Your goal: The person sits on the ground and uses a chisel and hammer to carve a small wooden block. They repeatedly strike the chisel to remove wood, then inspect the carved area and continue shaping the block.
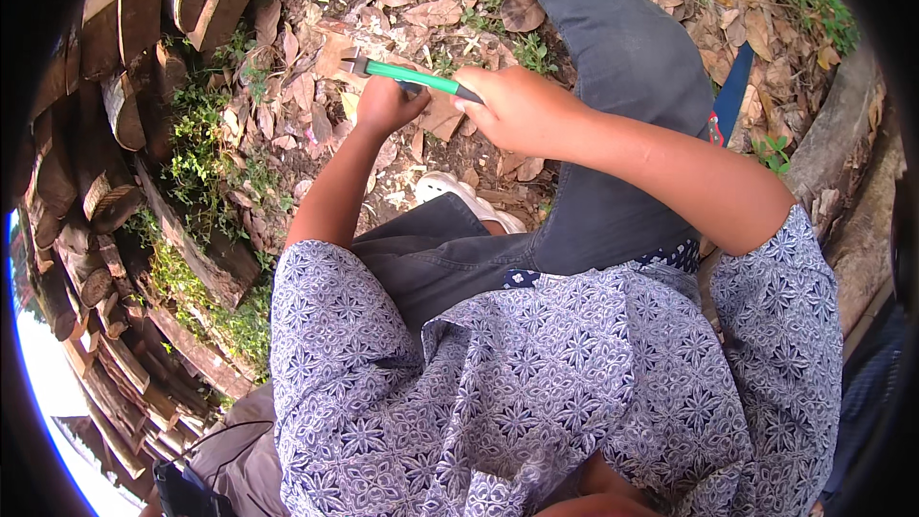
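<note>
1 green-handled hammer [412, 76] above leaf litter [436, 14], probably stiff, head-heavy, best held at the dark butt, where right hand [517, 110] is wrapped; left hand [385, 105] behind it, partly hidden, can't tell grip.

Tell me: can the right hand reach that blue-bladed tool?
Probably not immediately: the right hand grips the green-handled hammer, and the right leg lies between it and the blue-bladed tool.
</note>
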Motion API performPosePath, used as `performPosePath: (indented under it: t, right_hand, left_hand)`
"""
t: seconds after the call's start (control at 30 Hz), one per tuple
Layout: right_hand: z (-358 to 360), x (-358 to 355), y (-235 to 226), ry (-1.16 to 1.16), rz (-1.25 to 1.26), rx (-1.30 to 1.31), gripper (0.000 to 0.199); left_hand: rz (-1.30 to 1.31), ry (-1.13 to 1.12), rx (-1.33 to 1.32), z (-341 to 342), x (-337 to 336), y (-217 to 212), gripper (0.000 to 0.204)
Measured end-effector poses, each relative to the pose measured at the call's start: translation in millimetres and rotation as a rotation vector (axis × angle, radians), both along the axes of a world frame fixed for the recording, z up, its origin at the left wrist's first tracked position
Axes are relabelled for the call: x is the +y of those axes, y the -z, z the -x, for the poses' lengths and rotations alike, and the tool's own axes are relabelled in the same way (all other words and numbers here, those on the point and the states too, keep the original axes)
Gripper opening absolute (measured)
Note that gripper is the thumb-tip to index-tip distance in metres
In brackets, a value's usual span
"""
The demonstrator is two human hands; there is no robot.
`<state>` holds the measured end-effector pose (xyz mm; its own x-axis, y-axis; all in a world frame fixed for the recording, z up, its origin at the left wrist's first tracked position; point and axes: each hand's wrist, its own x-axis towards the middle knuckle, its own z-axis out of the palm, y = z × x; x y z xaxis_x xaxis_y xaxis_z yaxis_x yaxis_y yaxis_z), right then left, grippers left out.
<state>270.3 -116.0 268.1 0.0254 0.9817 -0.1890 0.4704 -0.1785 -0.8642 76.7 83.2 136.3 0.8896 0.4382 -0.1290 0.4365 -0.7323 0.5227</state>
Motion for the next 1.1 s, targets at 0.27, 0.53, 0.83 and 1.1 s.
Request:
performPosePath:
  t: [0.27, 0.53, 0.83, 1.1]
  right_hand:
    - [-20.0, -3.2, 0.6, -0.011, 0.023, -0.061, 0.019]
    - [-16.4, 0.4, 5.0, -0.052, 0.066, -0.069, 0.019]
    - [-10.6, 3.2, -14.6, 0.036, -0.059, 0.022, 0.019]
    - [-9.8, 4.4, -16.7, 0.044, -0.046, 0.013, 0.019]
  left_hand:
    - [0.029, -0.102, 0.063, 8.5, 2.0, 3.6, 0.024]
    - [-0.194, -0.017, -0.102, 10.9, 8.9, 24.7, 0.024]
    - [-0.024, -0.041, -0.013, 17.3, 10.0, 15.5, 0.022]
    - [0.06, -0.094, 0.061, 16.5, 8.9, 11.2, 0.028]
